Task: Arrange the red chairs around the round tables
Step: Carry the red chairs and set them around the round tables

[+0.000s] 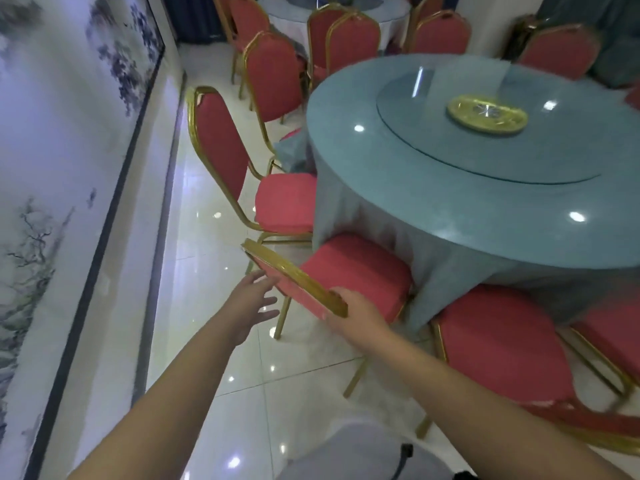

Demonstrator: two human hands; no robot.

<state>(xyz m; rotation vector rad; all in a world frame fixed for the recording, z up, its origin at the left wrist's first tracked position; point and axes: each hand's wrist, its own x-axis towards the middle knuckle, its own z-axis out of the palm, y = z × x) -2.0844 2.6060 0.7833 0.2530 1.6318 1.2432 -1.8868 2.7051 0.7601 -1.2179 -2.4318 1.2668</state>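
A red chair with a gold frame stands right in front of me, its seat pushed against the blue cloth of the round table. My right hand grips the right end of the chair's gold backrest top. My left hand hovers with fingers spread just below the backrest's left part, touching it lightly or not at all. Another red chair stands to the left of the table, and a third red chair is at my lower right.
A glass turntable with a gold plate sits on the table. More red chairs ring the far side and a second round table behind. A wall with a painted mural runs along the left. Glossy white tiled floor lies between.
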